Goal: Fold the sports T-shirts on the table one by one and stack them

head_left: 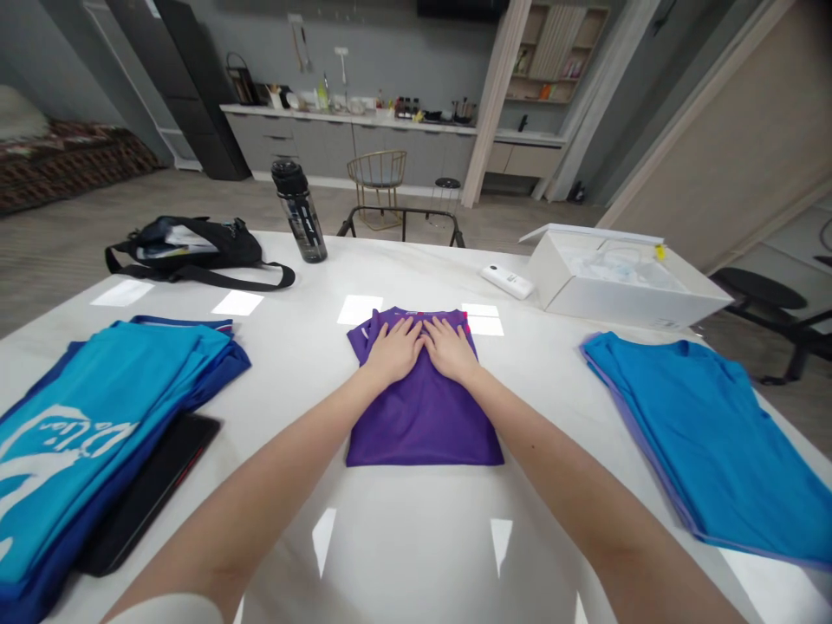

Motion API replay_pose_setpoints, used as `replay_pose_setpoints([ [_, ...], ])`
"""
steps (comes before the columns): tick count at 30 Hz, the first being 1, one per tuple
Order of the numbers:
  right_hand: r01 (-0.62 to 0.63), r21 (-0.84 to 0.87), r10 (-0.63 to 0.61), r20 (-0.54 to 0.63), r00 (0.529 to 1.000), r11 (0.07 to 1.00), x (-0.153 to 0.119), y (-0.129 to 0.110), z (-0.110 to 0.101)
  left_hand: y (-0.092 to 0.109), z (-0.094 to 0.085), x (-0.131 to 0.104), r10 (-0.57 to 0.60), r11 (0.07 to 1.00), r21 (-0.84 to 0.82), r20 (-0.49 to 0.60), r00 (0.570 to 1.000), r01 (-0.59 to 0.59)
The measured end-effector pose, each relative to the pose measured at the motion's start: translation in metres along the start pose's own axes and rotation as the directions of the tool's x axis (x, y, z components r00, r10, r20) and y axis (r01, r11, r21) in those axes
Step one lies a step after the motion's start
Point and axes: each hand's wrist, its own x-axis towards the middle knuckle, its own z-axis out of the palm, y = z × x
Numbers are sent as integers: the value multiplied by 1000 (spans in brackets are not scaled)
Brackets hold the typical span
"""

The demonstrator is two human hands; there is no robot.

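Note:
A purple T-shirt [425,425] lies folded on the white table [416,537], straight in front of me. Both hands press flat on its upper part, near the collar, and their fingertips almost meet. My left hand [394,351] has its fingers stretched out on the cloth; my right hand [450,348] does the same beside it. Part of the collar is hidden under the fingers. A short sleeve edge sticks out at the shirt's upper left.
Blue shirts [156,364] are stacked at the left over a black flat item [156,485]. Folded blue shirts [708,433] lie at right. Farther back are a black bag [195,247], a bottle [300,212], a white handheld device [507,282] and a white box [617,290].

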Motion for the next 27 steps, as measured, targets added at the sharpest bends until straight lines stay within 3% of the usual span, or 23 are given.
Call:
replay_pose_setpoints([
  [2, -52, -33, 54, 63, 997, 998, -1, 1, 6, -3, 8, -4, -75, 995, 69, 40, 996, 72],
  [5, -103, -46, 105, 35, 994, 994, -2, 4, 7, -13, 9, -6, -125, 986, 110, -31, 992, 128],
  [10, -14, -47, 16, 42, 999, 999, -18, -4, 4, -17, -1, -12, -127, 986, 111, 31, 991, 123],
  [13, -9, -56, 12, 50, 999, 998, -31, -13, 2, -6, -5, -23, -63, 991, 109, -88, 994, 73],
  [15, 0, -61, 1, 9, 1000, 998, -43, -20, 0, 5, -5, -35, -4, 994, 107, -130, 992, 18],
  [18, 6, -55, -4, 22, 1000, 998, -66, -29, 0, 23, 0, -60, 37, 995, 99, -37, 999, -33],
  [21, -7, -59, 12, 71, 997, 998, -94, -34, 0, 38, 6, -90, 27, 989, 144, 41, 999, -33],
  [25, -52, -70, 54, 20, 998, 996, -133, -39, -2, 52, 8, -129, 1, 977, 215, -14, 1000, 2],
  [27, -44, -78, 47, 29, 998, 996, -154, -42, -4, 58, 8, -145, 1, 973, 231, 14, 1000, -4],
])
